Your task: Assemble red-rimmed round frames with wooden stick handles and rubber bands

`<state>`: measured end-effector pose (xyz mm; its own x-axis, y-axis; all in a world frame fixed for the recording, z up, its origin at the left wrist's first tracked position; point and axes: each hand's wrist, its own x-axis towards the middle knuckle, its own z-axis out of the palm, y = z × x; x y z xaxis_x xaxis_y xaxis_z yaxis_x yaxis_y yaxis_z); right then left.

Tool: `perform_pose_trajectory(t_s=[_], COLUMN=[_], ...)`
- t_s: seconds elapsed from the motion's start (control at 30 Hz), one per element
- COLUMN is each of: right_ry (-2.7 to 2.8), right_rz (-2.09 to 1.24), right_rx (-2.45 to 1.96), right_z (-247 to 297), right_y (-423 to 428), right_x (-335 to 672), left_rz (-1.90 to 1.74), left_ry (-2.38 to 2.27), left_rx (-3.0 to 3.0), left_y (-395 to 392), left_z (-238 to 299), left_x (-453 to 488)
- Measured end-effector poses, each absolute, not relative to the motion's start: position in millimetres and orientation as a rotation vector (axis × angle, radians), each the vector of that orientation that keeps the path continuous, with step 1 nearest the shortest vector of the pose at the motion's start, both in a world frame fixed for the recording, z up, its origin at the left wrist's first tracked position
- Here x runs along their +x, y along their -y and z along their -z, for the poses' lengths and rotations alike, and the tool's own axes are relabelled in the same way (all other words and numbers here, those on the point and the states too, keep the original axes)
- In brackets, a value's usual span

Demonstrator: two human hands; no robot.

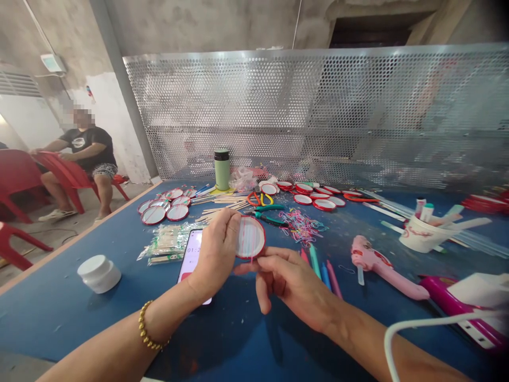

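Red-rimmed disc (250, 237) held above the tabletop (59, 307), between near and far edges. Left hand (214, 254) grips its left rim; right hand (292, 281), fingers half curled, meets its lower right rim; whether it pinches cannot be told. Disc lies directly between both hands.

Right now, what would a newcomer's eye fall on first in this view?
Probably the red-rimmed disc near the centre, held upright in the left hand, with the right hand at its lower edge. After that, perhaps the pink glue gun lying on the blue table to the right, or the pale green bottle standing at the back, before the perforated metal screen.
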<state>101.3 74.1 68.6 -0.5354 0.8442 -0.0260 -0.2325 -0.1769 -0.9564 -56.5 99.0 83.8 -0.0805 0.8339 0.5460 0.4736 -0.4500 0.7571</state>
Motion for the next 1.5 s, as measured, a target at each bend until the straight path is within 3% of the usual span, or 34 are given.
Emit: perform_pose_trajectory(t_s=[1.07,1.2,1.5], right_ry=[1.01,1.074,1.533], right_rz=[-1.964,-1.84,-1.233], right_rx=[-0.596,-0.704,-0.968], right_z=[-69.2,-73.2,-89.8], right_y=[-76.7,-83.2,-81.5], right_x=[104.7,110.3,123.6], left_rz=[-1.392,-1.334,-1.313], left_ry=[-1.085,-1.037,-1.195], left_rx=[1.963,1.993,2.042], left_y=[-74.5,-75.3,-88.2], left_z=[-88.8,-84.8,-81.0], left_x=[-51.5,-51.2,-54.2])
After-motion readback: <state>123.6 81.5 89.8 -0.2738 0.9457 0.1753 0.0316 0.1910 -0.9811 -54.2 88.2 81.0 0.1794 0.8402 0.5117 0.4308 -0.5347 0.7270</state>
